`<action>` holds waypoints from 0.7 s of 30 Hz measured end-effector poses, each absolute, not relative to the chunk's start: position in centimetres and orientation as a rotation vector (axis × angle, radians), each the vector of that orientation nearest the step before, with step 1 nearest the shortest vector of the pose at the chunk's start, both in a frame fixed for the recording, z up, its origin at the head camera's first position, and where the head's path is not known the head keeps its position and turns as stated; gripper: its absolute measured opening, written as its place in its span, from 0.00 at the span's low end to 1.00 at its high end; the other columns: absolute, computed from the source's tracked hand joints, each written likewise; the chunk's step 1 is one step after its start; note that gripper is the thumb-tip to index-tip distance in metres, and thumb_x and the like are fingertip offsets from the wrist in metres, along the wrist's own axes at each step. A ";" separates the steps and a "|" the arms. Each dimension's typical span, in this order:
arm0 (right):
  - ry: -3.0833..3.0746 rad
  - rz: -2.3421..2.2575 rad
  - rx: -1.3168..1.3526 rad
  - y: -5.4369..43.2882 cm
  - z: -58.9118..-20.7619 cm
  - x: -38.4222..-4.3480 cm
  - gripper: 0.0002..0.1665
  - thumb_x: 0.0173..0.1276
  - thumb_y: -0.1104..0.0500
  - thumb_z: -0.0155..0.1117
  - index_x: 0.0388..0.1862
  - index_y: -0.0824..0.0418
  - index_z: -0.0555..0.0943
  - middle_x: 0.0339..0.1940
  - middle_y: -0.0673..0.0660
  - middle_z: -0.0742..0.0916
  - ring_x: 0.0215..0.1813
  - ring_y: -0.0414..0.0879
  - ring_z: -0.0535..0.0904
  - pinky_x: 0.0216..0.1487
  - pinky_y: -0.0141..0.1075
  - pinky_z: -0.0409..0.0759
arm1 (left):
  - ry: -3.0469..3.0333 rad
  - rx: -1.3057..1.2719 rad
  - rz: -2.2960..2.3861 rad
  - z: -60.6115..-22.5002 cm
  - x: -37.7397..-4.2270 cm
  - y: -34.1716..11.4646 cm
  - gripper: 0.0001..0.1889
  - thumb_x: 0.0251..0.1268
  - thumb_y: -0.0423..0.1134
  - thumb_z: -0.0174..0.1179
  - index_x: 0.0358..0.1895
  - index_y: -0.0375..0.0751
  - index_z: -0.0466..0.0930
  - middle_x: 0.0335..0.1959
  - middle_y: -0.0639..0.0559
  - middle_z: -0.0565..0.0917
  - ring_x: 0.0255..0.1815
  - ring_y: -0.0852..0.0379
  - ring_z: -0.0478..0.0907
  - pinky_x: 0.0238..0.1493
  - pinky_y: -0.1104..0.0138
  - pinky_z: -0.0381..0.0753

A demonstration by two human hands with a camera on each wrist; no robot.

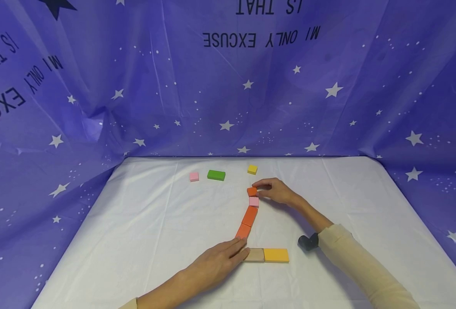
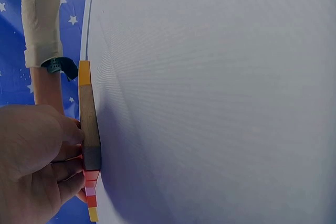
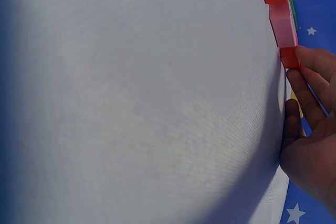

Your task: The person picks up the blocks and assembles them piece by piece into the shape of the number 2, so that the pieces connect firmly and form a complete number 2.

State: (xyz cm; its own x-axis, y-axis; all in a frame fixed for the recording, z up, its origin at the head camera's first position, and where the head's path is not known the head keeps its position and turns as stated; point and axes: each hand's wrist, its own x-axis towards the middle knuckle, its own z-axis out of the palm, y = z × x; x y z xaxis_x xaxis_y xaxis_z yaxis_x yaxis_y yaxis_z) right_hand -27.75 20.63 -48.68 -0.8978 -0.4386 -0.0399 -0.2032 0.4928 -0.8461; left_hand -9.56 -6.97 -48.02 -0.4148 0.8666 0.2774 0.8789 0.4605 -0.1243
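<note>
In the head view a bent row of blocks lies on the white cloth. My right hand [image 1: 277, 190] pinches the small orange block [image 1: 252, 192] at its far end. Touching that block is a pink block [image 1: 254, 201], followed by two longer orange blocks [image 1: 249, 216]. At the near end my left hand [image 1: 214, 264] rests its fairly straight fingers on the lower orange block and the end of a plain wooden block [image 1: 255, 255], partly hiding both. The wooden block [image 2: 90, 119] also shows in the left wrist view. A yellow-orange block [image 1: 276, 255] adjoins its right end.
Towards the back of the table lie a pink block [image 1: 194, 177], a green block [image 1: 216, 175] and a yellow block [image 1: 252, 169]. Beside the right sleeve is a dark strap [image 1: 308, 242]. A purple star-printed cloth [image 1: 228, 98] hangs around the table's back and sides.
</note>
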 end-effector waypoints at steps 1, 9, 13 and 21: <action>2.485 -1.364 -0.554 20.7 -48.6 -27.7 0.20 0.67 0.62 0.68 0.58 0.63 0.84 0.57 0.59 0.85 0.63 0.55 0.75 0.66 0.49 0.71 | -2.413 -1.490 -0.058 -48.0 -9.6 -7.0 0.21 0.65 0.32 0.62 0.62 0.41 0.79 0.65 0.42 0.76 0.66 0.50 0.73 0.65 0.64 0.72; 2.454 -1.400 -0.620 20.6 -48.4 -27.4 0.20 0.68 0.65 0.66 0.57 0.71 0.81 0.56 0.66 0.84 0.61 0.60 0.77 0.63 0.51 0.73 | -2.417 -1.495 -0.046 -48.0 -9.5 -6.9 0.21 0.65 0.32 0.62 0.62 0.40 0.78 0.65 0.42 0.76 0.66 0.49 0.73 0.65 0.64 0.71; 2.454 -1.383 -0.634 20.1 -46.6 -26.5 0.19 0.68 0.69 0.63 0.57 0.76 0.80 0.56 0.70 0.83 0.60 0.64 0.77 0.61 0.51 0.74 | -2.421 -1.494 -0.061 -48.0 -9.5 -6.9 0.21 0.66 0.32 0.61 0.62 0.40 0.78 0.65 0.41 0.76 0.66 0.49 0.73 0.64 0.64 0.72; 2.469 -1.369 -0.611 20.7 -49.1 -27.9 0.20 0.68 0.67 0.65 0.58 0.72 0.81 0.56 0.67 0.84 0.60 0.61 0.77 0.61 0.51 0.74 | -2.404 -1.496 -0.063 -48.0 -9.7 -7.0 0.21 0.65 0.32 0.62 0.62 0.40 0.79 0.65 0.41 0.76 0.66 0.49 0.73 0.64 0.64 0.72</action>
State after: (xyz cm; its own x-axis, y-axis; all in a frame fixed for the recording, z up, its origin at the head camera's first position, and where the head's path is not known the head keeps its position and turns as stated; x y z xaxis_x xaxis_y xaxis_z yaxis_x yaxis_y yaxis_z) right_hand -27.93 20.73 -49.07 -0.8800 -0.4747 -0.0165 -0.2374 0.4697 -0.8503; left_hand -9.65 -6.96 -48.01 -0.4077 0.8685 0.2819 0.8822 0.4543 -0.1239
